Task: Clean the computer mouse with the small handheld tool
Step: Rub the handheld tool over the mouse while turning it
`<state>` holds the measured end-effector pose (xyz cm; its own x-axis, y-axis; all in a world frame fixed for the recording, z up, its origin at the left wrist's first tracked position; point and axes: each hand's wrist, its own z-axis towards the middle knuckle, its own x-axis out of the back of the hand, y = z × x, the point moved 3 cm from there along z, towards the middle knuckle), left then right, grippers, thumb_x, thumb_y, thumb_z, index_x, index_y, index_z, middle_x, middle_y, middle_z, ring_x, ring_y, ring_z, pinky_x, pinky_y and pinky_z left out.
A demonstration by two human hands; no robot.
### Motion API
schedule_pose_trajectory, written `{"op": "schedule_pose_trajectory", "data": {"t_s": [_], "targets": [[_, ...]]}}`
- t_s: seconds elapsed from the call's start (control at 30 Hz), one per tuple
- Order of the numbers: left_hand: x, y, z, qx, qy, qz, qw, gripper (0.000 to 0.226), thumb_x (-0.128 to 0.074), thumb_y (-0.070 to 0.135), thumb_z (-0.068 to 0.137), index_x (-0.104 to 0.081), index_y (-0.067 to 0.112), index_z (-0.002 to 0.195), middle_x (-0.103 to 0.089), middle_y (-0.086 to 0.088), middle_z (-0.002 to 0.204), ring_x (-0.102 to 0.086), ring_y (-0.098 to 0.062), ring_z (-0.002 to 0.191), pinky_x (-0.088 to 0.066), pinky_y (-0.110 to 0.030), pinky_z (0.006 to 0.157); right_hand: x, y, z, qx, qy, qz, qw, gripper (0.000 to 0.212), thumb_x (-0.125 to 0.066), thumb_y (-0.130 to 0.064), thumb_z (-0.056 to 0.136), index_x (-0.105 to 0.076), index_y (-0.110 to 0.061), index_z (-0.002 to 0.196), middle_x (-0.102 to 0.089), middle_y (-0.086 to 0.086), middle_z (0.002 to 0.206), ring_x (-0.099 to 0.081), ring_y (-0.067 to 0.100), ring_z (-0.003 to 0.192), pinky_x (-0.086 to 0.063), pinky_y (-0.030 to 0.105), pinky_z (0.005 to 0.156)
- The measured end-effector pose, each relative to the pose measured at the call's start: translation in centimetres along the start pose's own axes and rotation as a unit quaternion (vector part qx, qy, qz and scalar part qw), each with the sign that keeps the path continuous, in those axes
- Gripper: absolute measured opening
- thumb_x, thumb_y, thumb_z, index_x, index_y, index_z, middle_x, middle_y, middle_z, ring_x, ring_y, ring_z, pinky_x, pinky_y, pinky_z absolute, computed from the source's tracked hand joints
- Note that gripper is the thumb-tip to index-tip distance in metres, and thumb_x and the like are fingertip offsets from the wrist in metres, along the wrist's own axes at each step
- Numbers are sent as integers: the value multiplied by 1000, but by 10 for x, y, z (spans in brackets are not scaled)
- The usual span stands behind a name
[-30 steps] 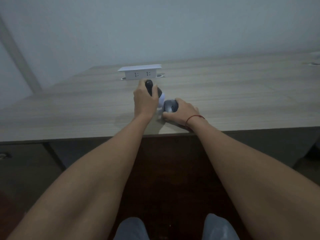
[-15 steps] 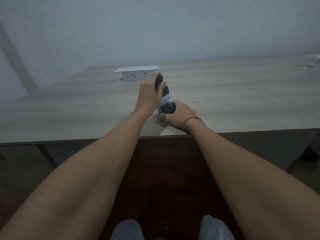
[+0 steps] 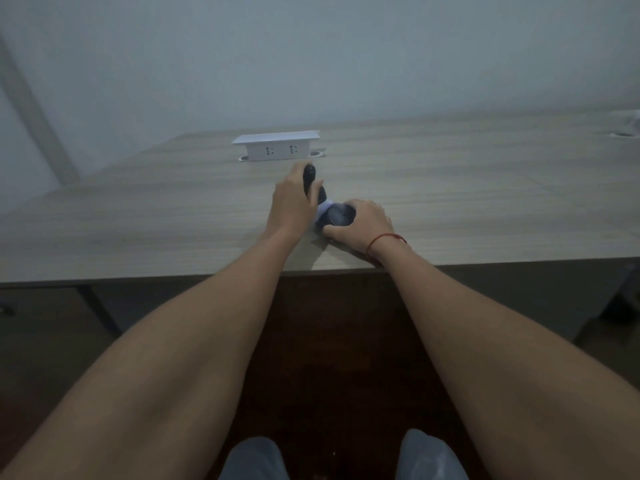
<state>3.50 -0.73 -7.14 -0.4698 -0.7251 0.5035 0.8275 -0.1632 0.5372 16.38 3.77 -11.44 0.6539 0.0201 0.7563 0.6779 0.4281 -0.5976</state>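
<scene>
A dark computer mouse [image 3: 341,215] lies on the wooden desk [image 3: 173,216] near its front edge. My right hand [image 3: 363,225] grips the mouse from the right side and holds it against the desk. My left hand [image 3: 294,202] is wrapped around a small handheld tool [image 3: 313,187] with a black handle. The tool's pale, whitish head rests against the left side of the mouse. A red string circles my right wrist. Most of the handle is hidden by my fingers.
A white pop-up socket box [image 3: 276,145] stands on the desk behind my hands. A small round fitting [image 3: 625,134] sits at the far right of the desk. Under the desk are a dark floor and my knees [image 3: 254,459].
The tool in my left hand shifted right against the mouse and then settled lower on its left side. My right hand stayed on the mouse.
</scene>
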Motion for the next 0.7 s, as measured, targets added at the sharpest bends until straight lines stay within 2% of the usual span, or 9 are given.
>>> {"op": "schedule_pose_trajectory", "data": {"t_s": [0.13, 0.27, 0.37, 0.43, 0.53, 0.6, 0.7], "targets": [[4, -10, 4, 14, -39, 75, 996, 23, -53, 17, 95, -55, 7, 115, -64, -16, 109, -60, -29, 98, -46, -33, 79, 0, 1, -1, -1, -2, 21, 1000, 55, -72, -54, 62, -62, -22, 106, -62, 3, 105, -58, 24, 97, -54, 44, 86], [10, 4, 3, -2, 25, -23, 999, 21, -55, 17, 93, -58, 4, 110, -66, -16, 100, -60, -26, 89, -49, -33, 78, 2, 2, 1, -8, -1, 23, 1000, 52, -73, -51, 64, -63, -21, 105, -64, 4, 105, -59, 24, 96, -53, 43, 86], [3, -5, -12, 65, 36, -16, 997, 23, -57, 18, 93, -55, 4, 110, -64, -17, 103, -61, -28, 93, -51, -35, 79, 0, 2, -1, -12, 5, 34, 999, 53, -75, -49, 63, -63, -19, 106, -65, 5, 104, -61, 25, 96, -55, 45, 86], [3, -14, -17, 119, 36, 12, 992, 25, -57, 19, 94, -53, 3, 113, -62, -19, 108, -61, -30, 98, -48, -33, 77, -1, 1, -2, -8, 5, 32, 999, 56, -74, -52, 65, -62, -18, 108, -65, 5, 106, -60, 25, 96, -55, 44, 86], [7, -14, -16, 151, 45, 35, 987, 26, -55, 19, 95, -52, 1, 114, -61, -19, 113, -59, -31, 102, -42, -29, 74, -2, 0, -1, -11, -7, 36, 999, 56, -60, -60, 76, -60, -16, 112, -65, 8, 110, -61, 28, 100, -52, 46, 90], [8, -12, -16, 186, 66, 11, 980, 26, -55, 20, 95, -51, 2, 114, -59, -19, 115, -59, -32, 104, -45, -33, 79, -1, 2, 2, -23, -4, 65, 998, 47, -49, -54, 86, -63, -15, 107, -66, 11, 108, -61, 33, 102, -50, 43, 90], [2, -11, -21, 220, 66, -27, 973, 26, -55, 21, 95, -52, 2, 112, -58, -18, 115, -59, -32, 105, -49, -37, 87, -2, 4, 6, -26, 7, 71, 997, 38, -45, -47, 90, -64, -15, 96, -67, 11, 99, -61, 34, 96, -47, 37, 83]]}}
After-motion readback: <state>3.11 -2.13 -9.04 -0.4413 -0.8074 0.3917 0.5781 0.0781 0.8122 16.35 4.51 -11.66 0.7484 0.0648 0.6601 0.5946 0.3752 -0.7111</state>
